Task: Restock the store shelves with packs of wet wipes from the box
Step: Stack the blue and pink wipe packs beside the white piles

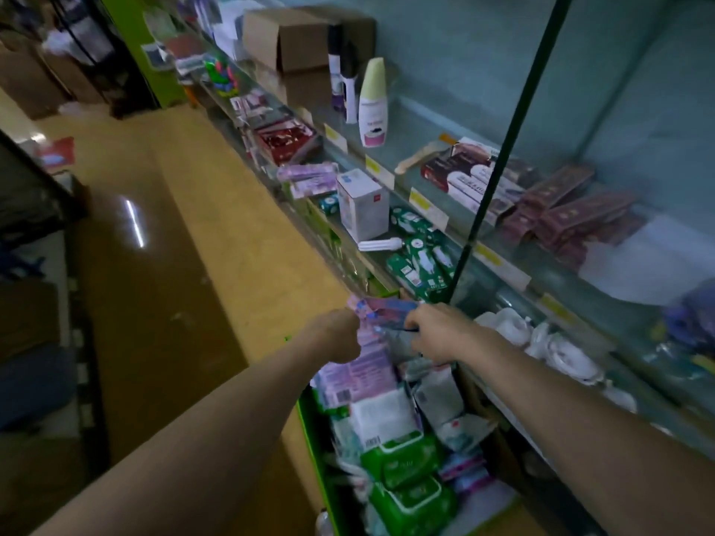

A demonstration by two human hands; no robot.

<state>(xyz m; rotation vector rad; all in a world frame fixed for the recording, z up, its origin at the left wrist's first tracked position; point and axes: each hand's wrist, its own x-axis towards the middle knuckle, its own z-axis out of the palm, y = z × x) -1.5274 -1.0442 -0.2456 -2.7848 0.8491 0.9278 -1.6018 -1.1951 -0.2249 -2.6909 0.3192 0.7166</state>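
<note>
Both my hands hold a pink and blue pack of wet wipes (381,313) at the far end of the lowest shelf. My left hand (336,334) grips its left end with curled fingers. My right hand (433,332) pinches its right end. Below the pack, the lowest shelf (309,427) with a green edge holds several more packs: pink ones (360,375), white ones (381,413) and green ones (410,481). The frame is blurred, so finger detail is unclear. No box of wipes is visible.
Glass shelves (503,265) run along the right with green light-bulb boxes (418,265), a white box (361,205), dark red boxes (572,214), a white bottle (372,104) and cardboard boxes (286,36). A green upright pole (499,160) crosses them. The yellow-brown aisle floor (174,226) lies left.
</note>
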